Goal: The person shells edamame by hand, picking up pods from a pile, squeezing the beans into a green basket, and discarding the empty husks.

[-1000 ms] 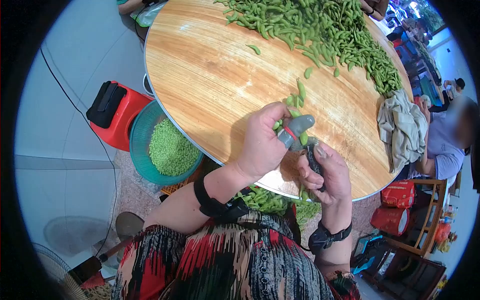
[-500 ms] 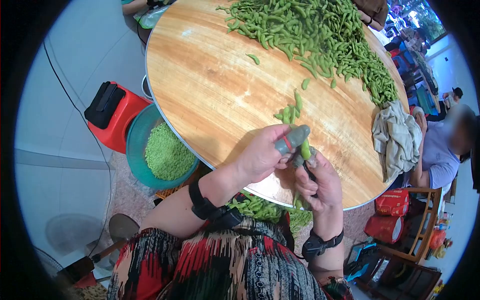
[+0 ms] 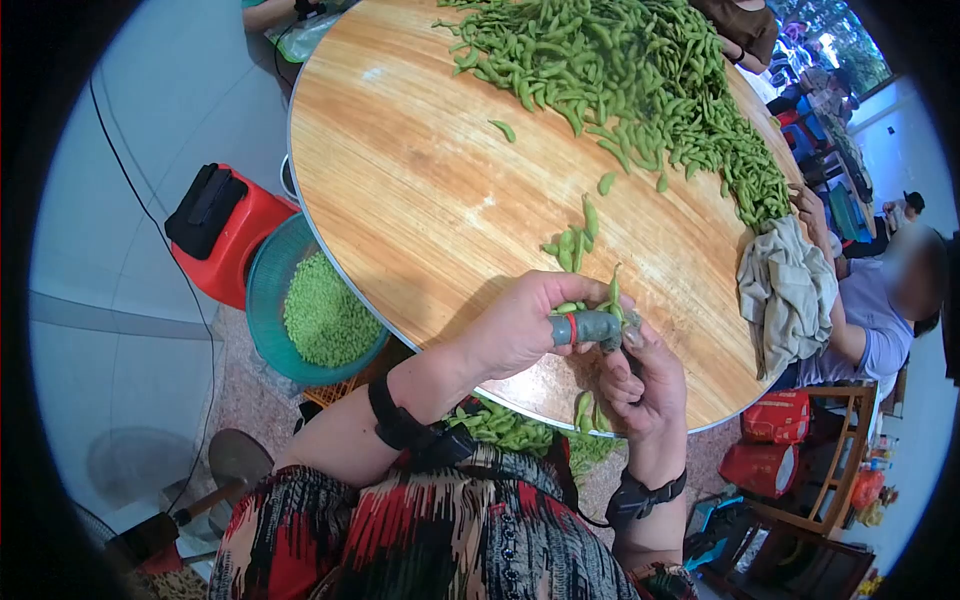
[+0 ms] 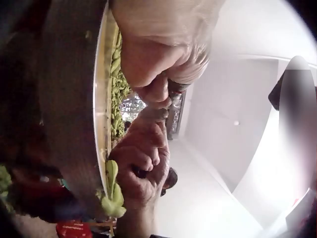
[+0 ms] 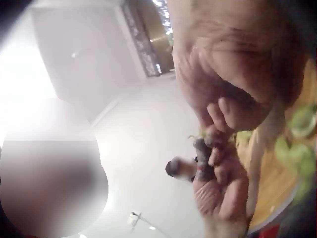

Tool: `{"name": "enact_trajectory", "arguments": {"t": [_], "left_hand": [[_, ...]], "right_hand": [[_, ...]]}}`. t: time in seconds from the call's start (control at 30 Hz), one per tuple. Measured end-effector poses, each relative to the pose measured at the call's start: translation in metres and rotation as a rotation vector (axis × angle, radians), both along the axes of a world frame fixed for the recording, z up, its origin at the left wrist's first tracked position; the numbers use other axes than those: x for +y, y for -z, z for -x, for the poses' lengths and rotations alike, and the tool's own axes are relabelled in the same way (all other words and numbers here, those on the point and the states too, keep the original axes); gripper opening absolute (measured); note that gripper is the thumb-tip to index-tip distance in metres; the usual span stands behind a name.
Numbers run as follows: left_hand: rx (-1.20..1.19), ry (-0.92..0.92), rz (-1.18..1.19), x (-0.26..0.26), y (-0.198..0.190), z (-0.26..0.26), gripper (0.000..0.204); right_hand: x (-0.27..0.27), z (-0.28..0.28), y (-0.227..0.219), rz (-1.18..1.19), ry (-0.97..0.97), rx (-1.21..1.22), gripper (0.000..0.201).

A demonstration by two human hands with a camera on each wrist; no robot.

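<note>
My left hand (image 3: 520,325) reaches in over the near part of the table, its thumb wearing a grey cover (image 3: 590,329) with a red band. It pinches a green soybean pod (image 3: 615,292), whose thin tip points up. More green shows under its fingers. My right hand (image 3: 645,385) meets it at the pod's lower end, thumb and forefinger gripping there, other fingers curled in. The right wrist view shows the fingertips of both hands together, the grey thumb cover (image 5: 202,153) among them. Loose pods (image 3: 570,245) lie just beyond the hands, and others (image 4: 114,191) at the table edge.
A large pod heap (image 3: 640,90) covers the far side of the round wooden table (image 3: 400,180). A teal basket (image 3: 262,310) of shelled beans stands at left beside a red stool (image 3: 205,240). A crumpled cloth (image 3: 785,290) lies at the right edge, near a seated person (image 3: 860,310).
My hands have come closer together, fingertips now meeting at the pod. The pod, earlier jutting below the covered thumb, now points up above it. The person at right has reached toward the heap.
</note>
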State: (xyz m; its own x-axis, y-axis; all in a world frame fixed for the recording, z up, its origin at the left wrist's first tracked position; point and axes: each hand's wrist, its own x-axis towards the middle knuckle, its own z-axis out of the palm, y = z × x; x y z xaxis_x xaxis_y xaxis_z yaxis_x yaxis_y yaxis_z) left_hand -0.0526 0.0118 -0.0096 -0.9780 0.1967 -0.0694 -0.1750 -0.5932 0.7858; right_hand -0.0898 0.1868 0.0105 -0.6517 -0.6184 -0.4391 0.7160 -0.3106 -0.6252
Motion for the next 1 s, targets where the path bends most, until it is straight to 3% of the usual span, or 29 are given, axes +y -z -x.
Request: {"name": "enact_trajectory", "arguments": {"t": [0.1,0.17,0.23,0.27,0.3,0.4,0.47,0.5,0.57,0.7,0.77,0.8,0.87,0.9,0.97,1.0], "left_hand": [[0.009,0.014,0.065,0.000,-0.006,0.000,0.032],[0.128,-0.101,0.494,0.001,-0.008,0.000,0.039],[0.239,-0.172,0.583,0.007,0.001,0.000,0.039],[0.351,-0.245,0.670,0.009,0.003,0.000,0.039],[0.351,-0.242,0.670,0.009,0.003,0.000,0.039],[0.399,-0.222,0.788,0.005,0.002,0.001,0.041],[0.106,0.054,0.291,0.001,0.002,0.001,0.043],[0.106,0.053,0.292,0.000,0.005,0.001,0.043],[0.030,0.174,-0.148,-0.001,0.012,0.003,0.042],[-0.081,0.058,-0.274,-0.006,0.005,0.005,0.035],[-0.136,-0.090,-0.097,-0.005,0.005,0.006,0.027],[-0.137,-0.089,-0.099,-0.004,0.008,0.006,0.027],[-0.112,0.012,0.178,0.000,0.017,0.007,0.021],[-0.110,0.014,0.180,0.000,0.019,0.007,0.021],[0.306,-0.153,0.742,0.001,0.021,0.008,0.020],[0.306,-0.152,0.744,0.001,0.014,0.007,0.020]], "right_hand": [[0.008,0.008,0.009,-0.104,-0.162,0.199,0.020],[0.004,0.010,0.005,-0.510,0.061,0.664,0.023],[0.003,0.010,-0.002,-0.491,0.022,0.619,0.019],[-0.003,0.008,0.001,-0.519,0.016,0.759,0.015],[-0.006,0.007,0.003,-0.547,0.010,0.899,0.012],[-0.002,0.011,0.003,-0.545,-0.036,0.913,0.009],[0.000,0.012,0.003,-0.515,-0.064,0.920,0.010],[0.001,0.013,0.002,-0.500,-0.070,0.936,0.011],[0.005,0.014,0.002,-0.487,-0.073,0.953,0.012],[0.021,0.018,0.005,-0.299,-0.097,0.647,0.014],[0.022,0.018,0.005,-0.267,-0.064,0.561,0.014],[0.020,0.019,0.004,-0.285,-0.027,0.568,0.016],[0.017,0.019,0.002,-0.301,0.015,0.575,0.017],[0.016,0.019,0.001,-0.309,0.038,0.551,0.017],[0.013,0.018,0.001,-0.314,0.062,0.529,0.018],[0.011,0.017,0.003,-0.365,0.068,0.556,0.017]]}}
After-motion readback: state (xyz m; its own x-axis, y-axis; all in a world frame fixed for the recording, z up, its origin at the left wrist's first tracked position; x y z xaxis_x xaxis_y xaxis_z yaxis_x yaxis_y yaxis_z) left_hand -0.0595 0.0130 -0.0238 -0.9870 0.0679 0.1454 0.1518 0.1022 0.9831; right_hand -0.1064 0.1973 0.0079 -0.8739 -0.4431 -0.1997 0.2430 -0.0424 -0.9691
